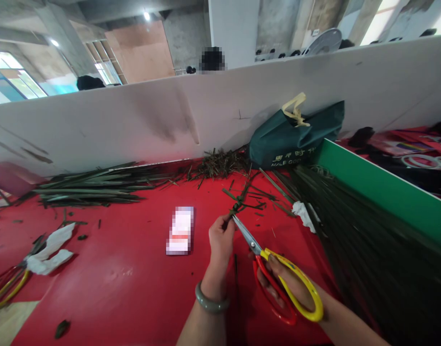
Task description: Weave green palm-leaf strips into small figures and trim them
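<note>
My left hand [220, 235], with a grey-green bangle on its wrist, pinches the lower end of a knotted green leaf-strip figure [238, 205]. Thin strips stick out from that piece at several angles. In my right hand [278, 278] is a pair of scissors [255, 246] with one red and one yellow handle loop, my fingers through the loops. The blades point up and left, nearly closed, and their tips are right by the left fingertips at the base of the leaf piece. Whether the tips touch a strip I cannot tell.
A phone [180, 230] lies on the red tabletop [127, 274]. Leaf strips [94, 185], scraps [222, 163] and a dark green bag [278, 137] line the white partition [134, 115]. Long leaves [350, 235] fill the right beside a green divider [382, 197]. More scissors [13, 283] lie left.
</note>
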`<act>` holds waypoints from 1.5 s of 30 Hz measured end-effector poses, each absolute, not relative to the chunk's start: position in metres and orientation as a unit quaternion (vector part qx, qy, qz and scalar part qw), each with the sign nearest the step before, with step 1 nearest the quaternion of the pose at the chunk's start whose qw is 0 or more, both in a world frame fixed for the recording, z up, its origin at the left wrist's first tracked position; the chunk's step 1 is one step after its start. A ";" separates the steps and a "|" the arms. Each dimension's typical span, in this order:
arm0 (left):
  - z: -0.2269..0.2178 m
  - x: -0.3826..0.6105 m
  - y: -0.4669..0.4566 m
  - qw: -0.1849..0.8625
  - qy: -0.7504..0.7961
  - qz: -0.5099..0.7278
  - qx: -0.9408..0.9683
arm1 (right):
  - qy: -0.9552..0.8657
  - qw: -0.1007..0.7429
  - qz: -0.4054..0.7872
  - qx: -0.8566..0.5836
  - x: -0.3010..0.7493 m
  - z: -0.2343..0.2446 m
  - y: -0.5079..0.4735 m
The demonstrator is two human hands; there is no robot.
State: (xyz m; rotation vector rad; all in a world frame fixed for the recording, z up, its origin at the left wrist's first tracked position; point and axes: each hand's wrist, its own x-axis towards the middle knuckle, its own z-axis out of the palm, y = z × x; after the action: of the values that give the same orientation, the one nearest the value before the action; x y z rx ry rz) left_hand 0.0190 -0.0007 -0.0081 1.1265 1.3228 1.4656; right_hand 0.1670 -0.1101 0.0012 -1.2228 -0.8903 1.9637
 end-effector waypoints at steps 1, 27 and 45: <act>-0.008 0.019 -0.001 0.413 0.532 0.582 0.456 | -0.335 0.344 0.740 -0.471 0.165 0.001 -0.097; -0.015 0.016 0.003 0.407 0.538 0.581 0.454 | -0.396 0.342 0.717 -0.461 0.163 0.008 -0.090; -0.014 0.017 0.001 0.418 0.534 0.575 0.458 | -0.392 0.334 0.708 -0.483 0.162 0.000 -0.087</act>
State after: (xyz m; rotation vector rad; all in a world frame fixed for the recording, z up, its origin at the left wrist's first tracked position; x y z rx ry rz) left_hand 0.0174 0.0014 -0.0139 1.1485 1.3410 1.4428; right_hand 0.1623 -0.0872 0.0002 -1.2599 -1.0225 1.8486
